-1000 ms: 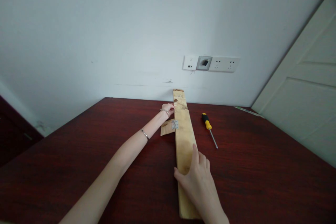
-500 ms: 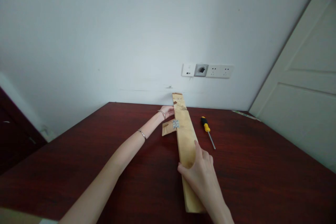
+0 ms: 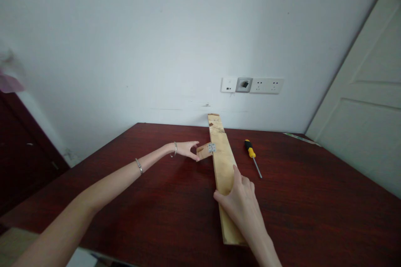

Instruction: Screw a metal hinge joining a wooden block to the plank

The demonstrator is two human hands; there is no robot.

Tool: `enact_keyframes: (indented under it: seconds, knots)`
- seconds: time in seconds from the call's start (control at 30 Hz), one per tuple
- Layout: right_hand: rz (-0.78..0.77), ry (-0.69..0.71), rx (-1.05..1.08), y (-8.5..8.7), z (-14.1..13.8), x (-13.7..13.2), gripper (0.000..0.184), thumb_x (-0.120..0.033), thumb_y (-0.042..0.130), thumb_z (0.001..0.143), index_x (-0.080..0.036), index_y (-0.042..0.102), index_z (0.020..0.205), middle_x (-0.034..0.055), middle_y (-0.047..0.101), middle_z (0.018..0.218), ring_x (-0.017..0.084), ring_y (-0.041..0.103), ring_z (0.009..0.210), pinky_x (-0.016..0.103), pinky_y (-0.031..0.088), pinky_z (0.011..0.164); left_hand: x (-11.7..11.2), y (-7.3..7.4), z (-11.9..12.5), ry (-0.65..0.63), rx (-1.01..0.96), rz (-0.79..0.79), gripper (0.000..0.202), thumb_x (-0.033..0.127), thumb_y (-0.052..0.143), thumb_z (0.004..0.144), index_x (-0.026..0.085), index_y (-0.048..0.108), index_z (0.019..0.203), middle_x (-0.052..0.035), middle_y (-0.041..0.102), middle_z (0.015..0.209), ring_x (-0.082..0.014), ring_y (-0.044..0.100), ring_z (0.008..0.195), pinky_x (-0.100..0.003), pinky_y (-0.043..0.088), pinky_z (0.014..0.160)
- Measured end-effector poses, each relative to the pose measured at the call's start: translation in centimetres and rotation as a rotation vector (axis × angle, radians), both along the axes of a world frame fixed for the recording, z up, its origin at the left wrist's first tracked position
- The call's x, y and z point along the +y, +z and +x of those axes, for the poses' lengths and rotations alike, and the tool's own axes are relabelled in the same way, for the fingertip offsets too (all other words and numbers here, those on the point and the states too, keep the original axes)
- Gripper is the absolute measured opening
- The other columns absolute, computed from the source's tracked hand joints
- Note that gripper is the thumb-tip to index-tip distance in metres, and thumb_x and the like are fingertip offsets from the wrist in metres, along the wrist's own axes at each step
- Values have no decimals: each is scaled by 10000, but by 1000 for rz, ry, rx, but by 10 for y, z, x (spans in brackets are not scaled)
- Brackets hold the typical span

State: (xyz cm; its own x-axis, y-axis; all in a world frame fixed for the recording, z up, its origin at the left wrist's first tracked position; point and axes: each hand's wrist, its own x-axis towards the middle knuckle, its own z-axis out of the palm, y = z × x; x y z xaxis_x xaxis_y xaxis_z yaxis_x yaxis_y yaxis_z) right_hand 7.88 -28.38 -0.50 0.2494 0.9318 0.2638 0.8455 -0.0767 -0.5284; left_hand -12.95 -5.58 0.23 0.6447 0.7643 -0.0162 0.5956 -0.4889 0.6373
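Note:
A long pale wooden plank (image 3: 222, 156) lies lengthwise on the dark red table (image 3: 313, 200), its far end at the wall. A small metal hinge (image 3: 212, 148) joins it to a short wooden piece (image 3: 203, 151) on its left side. My left hand (image 3: 187, 150) reaches out and pinches the left end of that short piece. My right hand (image 3: 242, 204) lies flat on the plank's nearer half, fingers spread, thumb at its left edge. Two bracelets show on my left arm.
A screwdriver (image 3: 252, 156) with a yellow and black handle lies on the table right of the plank. A row of wall sockets (image 3: 252, 85) sits above the plank's far end. A white door (image 3: 363, 108) stands at the right. Dark furniture stands at the far left.
My left hand left the plank's far left edge and came back to the short hinged piece, now pinching it. The right hand stayed on the plank; the view shifted slightly.

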Motion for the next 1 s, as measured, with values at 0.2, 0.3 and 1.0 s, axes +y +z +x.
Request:
enact_keyframes:
  seconds: [0.2,0.3,1.0]
  knots:
    - [70,12,-55,-2,-3,0,702,-306,595,683,-24,437,1306,162,542,977,328,482,927,416,407,867,-23,-7,4,-88,187,181,1005,541,812,540,118,423,1365,-201,531,1309,-342,517,1174,-373,400,962]
    - [111,11,-76,-5,-4,1,686,-299,596,685,-28,443,1297,160,547,962,319,480,903,412,412,844,-25,-6,5,-92,143,215,825,494,799,589,142,512,1278,-155,593,1232,-311,567,1099,-343,421,914]
    - [144,16,-124,-8,-4,4,471,-247,595,673,-77,542,1109,139,563,906,308,494,893,382,414,789,-8,86,61,-196,-53,463,794,371,827,550,160,560,1267,-83,689,1009,-242,629,917,-256,425,821]
